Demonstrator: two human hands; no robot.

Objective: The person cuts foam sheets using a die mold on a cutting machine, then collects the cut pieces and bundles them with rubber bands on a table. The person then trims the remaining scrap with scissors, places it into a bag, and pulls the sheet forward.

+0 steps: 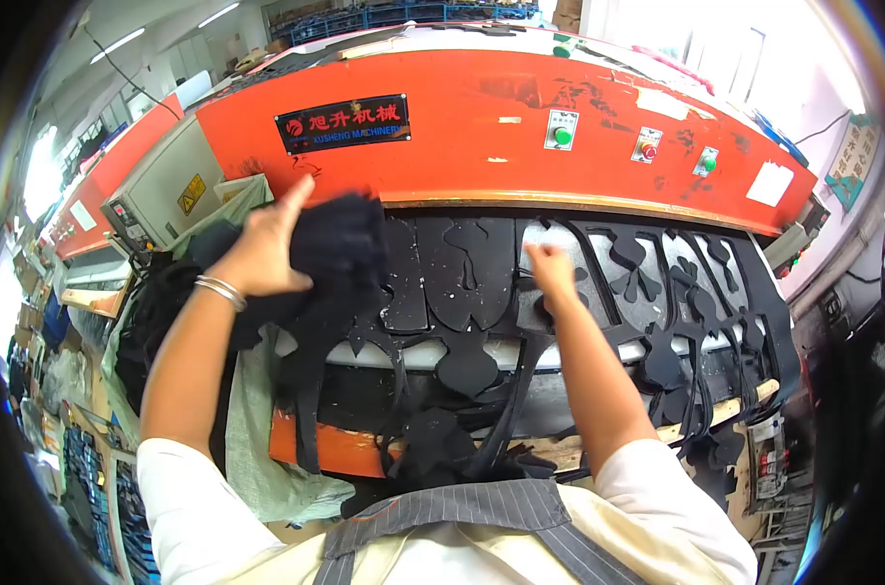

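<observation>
My left hand (267,244) is at the left of the machine bed, its thumb and a finger spread against a bundle of black sheet material (340,249). The bundle is blurred, and part of my grip is hidden behind it. Farther right, my right hand (551,270) is closed above the bed, beside a thin strip of the cut black sheet. Whatever its fingers pinch is too small to make out. Beneath both arms lies a black sheet (467,273) with curved outlines cut through it. Rounded black pieces (467,364) hang or lie along its near side.
An orange machine beam (442,136) with green and red buttons crosses behind the bed. A pale woven sack (267,429) stands at the left, with black scraps (159,322) heaped above it. A wooden bar (559,451) runs along the bed's near edge.
</observation>
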